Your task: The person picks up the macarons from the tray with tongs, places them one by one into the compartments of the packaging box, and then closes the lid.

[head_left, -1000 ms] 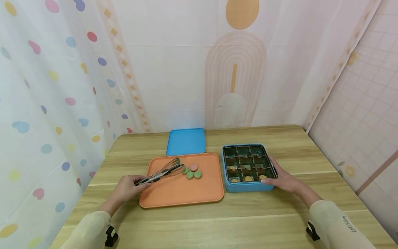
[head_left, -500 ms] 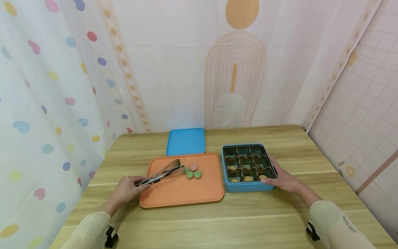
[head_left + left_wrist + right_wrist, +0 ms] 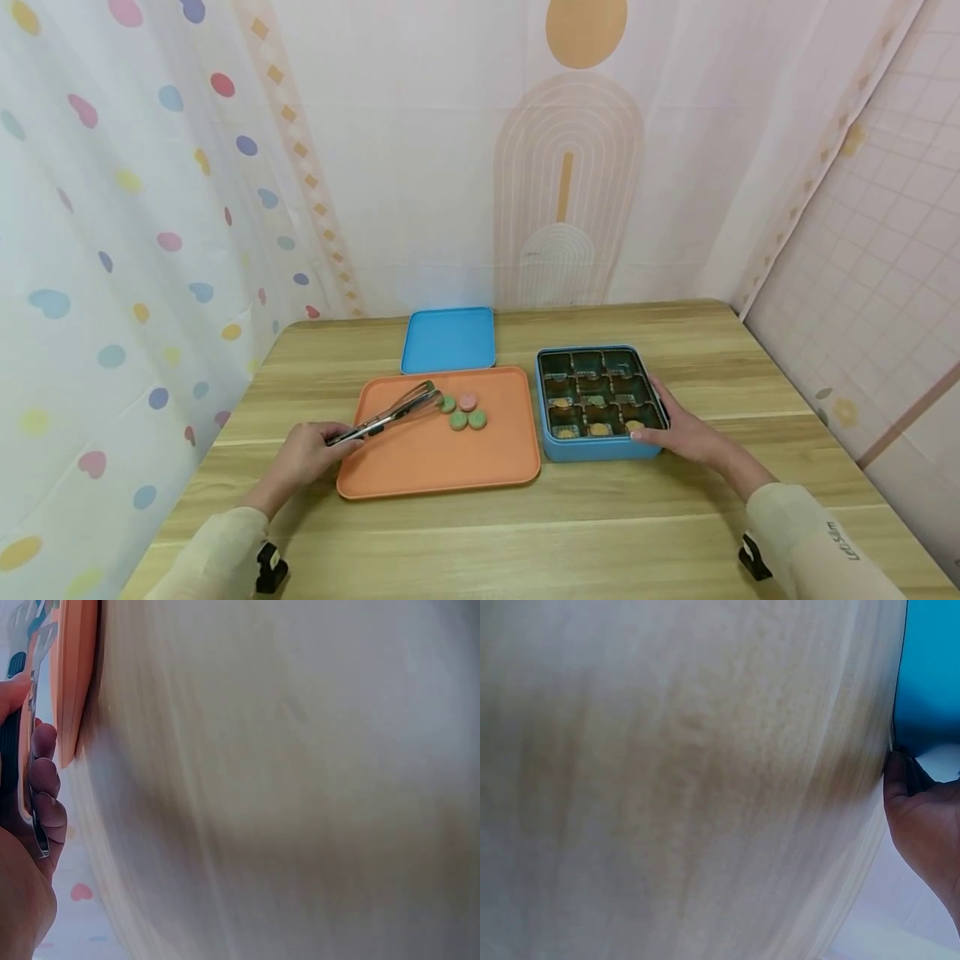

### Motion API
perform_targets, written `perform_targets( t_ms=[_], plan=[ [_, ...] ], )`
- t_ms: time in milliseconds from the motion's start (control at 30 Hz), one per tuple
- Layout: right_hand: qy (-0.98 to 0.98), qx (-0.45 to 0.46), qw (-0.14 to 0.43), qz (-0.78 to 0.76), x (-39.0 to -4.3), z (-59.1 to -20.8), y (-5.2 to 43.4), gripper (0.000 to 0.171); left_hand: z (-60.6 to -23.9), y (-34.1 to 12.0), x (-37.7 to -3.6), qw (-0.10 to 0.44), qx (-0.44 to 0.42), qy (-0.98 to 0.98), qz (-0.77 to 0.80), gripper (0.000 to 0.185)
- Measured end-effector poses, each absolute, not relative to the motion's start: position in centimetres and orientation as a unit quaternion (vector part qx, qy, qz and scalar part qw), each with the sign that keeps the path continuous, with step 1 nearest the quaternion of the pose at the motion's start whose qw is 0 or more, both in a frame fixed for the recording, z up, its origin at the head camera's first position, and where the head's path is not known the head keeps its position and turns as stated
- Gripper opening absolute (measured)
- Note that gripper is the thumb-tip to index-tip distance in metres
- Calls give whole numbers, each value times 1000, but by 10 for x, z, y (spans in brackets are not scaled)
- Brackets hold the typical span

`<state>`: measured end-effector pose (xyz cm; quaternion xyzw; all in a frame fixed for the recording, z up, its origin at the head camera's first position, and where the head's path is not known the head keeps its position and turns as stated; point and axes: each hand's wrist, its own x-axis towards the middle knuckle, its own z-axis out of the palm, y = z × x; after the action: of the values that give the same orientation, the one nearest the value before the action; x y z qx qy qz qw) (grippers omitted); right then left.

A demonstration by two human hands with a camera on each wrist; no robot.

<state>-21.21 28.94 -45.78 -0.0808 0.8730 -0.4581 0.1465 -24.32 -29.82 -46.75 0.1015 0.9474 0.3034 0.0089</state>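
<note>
Steel tongs (image 3: 390,412) in left hand (image 3: 300,458) | right hand (image 3: 686,433) touching blue box (image 3: 600,450)

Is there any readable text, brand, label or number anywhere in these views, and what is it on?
Right sleeve: a short line of dark print runs along it near the wrist, too small and tilted to read with confidence.
Blue box, blue lid, orange tray, tongs: no lettering visible.
Both wrist views: no text.

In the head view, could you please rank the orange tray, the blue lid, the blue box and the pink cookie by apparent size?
1. orange tray
2. blue box
3. blue lid, though it lies farther back, so its rank against the box is unsure
4. pink cookie
</note>
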Motion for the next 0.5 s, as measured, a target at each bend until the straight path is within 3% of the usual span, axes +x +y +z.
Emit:
perform_targets(
  t_ms=[500],
  plan=[
    [876,-82,142,-454,-213,-460,290,109,-467,-296,-245,8,115,951,286,31]
  ],
)
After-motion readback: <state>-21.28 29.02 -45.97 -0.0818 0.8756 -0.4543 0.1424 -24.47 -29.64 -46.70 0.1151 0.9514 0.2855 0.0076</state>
